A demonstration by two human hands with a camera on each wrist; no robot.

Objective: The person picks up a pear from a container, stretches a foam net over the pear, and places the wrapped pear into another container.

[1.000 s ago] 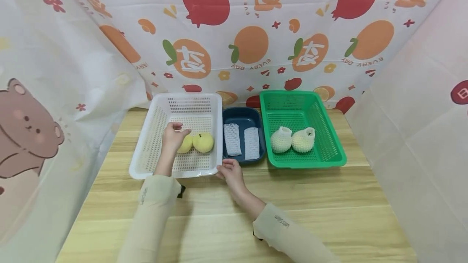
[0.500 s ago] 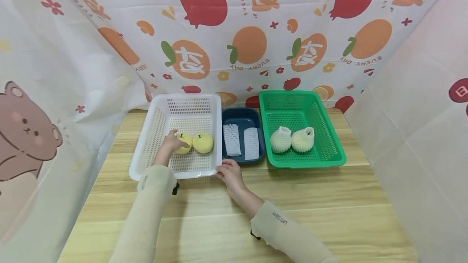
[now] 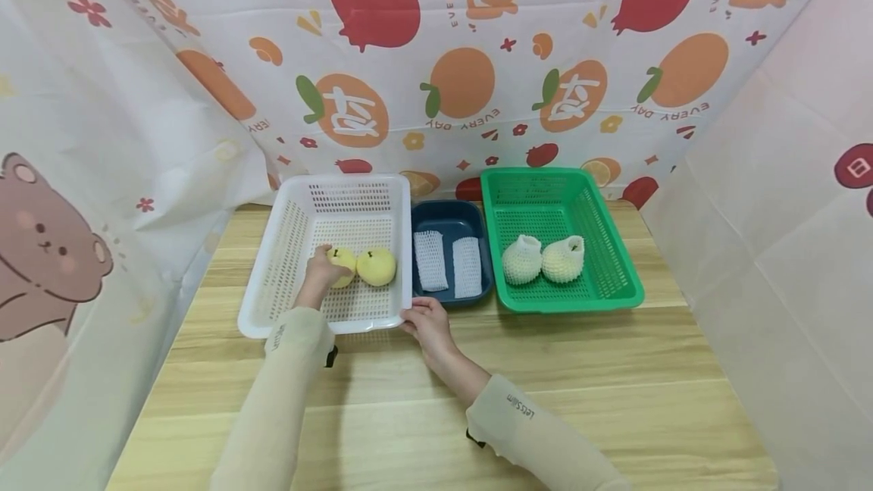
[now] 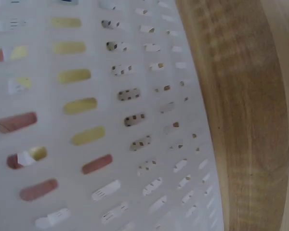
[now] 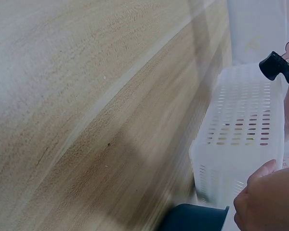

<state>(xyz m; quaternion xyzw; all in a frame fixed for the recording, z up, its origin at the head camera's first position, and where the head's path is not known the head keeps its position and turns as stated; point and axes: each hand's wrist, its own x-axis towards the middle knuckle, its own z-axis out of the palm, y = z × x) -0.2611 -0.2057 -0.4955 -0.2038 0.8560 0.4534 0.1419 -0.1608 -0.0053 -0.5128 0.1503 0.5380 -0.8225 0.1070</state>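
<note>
Two round yellow fruits with dark stems, apple- or pear-like, sit side by side in a white slotted basket (image 3: 364, 326). My left hand (image 3: 319, 275) reaches over its near wall and holds the left fruit (image 3: 344, 258) from the left, fingers behind it and thumb across its near side. The right fruit (image 3: 377, 267) touches its neighbour. At the basket's near right corner, my right hand (image 3: 431, 328) pinches the rim; the right wrist view shows the thumb over it. The left wrist view has only the slotted basket wall (image 4: 101, 154), with the left hand hidden.
A dark blue tray (image 3: 452, 211) beside the basket holds two white foam net sleeves (image 3: 431, 261). To its right, a green basket (image 3: 600, 301) contains two fruits in foam nets (image 3: 562, 259). A printed curtain (image 3: 436, 14) hangs behind the wooden table (image 3: 580, 385).
My left hand has come down from above the left fruit and closed around it. The right hand stays on the basket corner.
</note>
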